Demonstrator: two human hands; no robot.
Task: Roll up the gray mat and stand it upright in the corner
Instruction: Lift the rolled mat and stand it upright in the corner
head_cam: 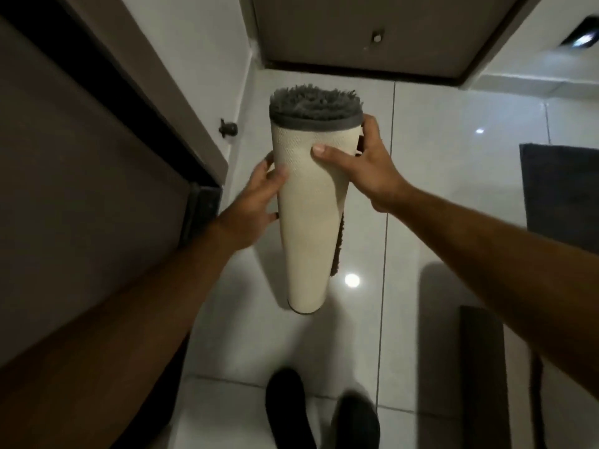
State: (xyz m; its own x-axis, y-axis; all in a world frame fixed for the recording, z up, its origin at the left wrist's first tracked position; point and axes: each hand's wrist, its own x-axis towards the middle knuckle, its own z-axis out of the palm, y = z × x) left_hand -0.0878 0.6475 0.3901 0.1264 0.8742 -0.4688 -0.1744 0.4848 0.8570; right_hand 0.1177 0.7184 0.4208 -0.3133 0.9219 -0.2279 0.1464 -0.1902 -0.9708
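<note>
From the head view, the mat (304, 202) is rolled into a tube, cream backing outward and gray pile showing at its top end, and it is held upright between both hands above the floor (421, 196), its lower end seemingly clear of the tiles. The left hand (256, 199) presses against the roll's left side with the fingers curled behind it; the right hand (366, 163) grips the upper right side, thumb across the front and fingers wrapped around the back. A loose flap of pile hangs along the roll's right edge below the right hand. Left of the left hand runs a dark door (81, 189) and its frame, close by, with a small doorstop (228, 128) on the wall beyond that hand. Ahead of both hands a second door (372, 30) closes off the far end. Open glossy tile lies beyond and right of the right hand, up to a dark mat edge (560, 192) at the far right. Below the hands stand two dark shoes (321, 413), and a brown strip (483, 374) lies under the right forearm. No writing or labels can be read.
</note>
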